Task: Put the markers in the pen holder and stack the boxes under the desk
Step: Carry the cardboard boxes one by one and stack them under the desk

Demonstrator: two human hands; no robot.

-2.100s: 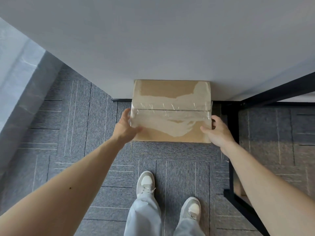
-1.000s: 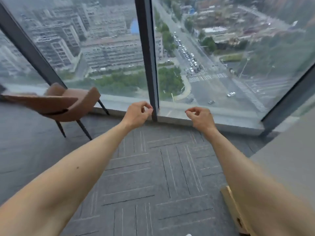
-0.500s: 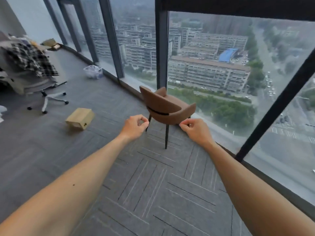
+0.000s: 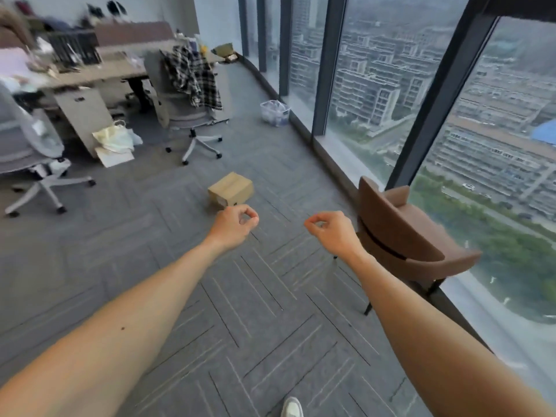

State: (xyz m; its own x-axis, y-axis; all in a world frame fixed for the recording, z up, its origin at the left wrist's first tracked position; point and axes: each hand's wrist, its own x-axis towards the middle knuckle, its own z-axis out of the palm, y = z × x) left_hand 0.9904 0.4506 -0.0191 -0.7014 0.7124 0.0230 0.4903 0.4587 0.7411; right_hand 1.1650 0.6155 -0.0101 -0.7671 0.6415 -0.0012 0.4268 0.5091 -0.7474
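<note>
A small cardboard box (image 4: 230,189) lies on the grey carpet ahead of me, a short way beyond my hands. My left hand (image 4: 233,225) hovers just in front of the box, fingers curled to the thumb, holding nothing. My right hand (image 4: 331,231) is held out at the same height to the right, also curled shut and empty. Both forearms stretch forward from the bottom of the view. No markers or pen holder can be made out.
A brown chair (image 4: 403,239) stands right beside my right hand, against the glass wall (image 4: 376,94). Office chairs (image 4: 192,121) and cluttered desks (image 4: 90,70) fill the far left. A bin with a clear bag (image 4: 274,112) sits by the window.
I let go of the large box under the desk and turned round to the left. The small box on the floor has come from the far left to right in front of my hands.
</note>
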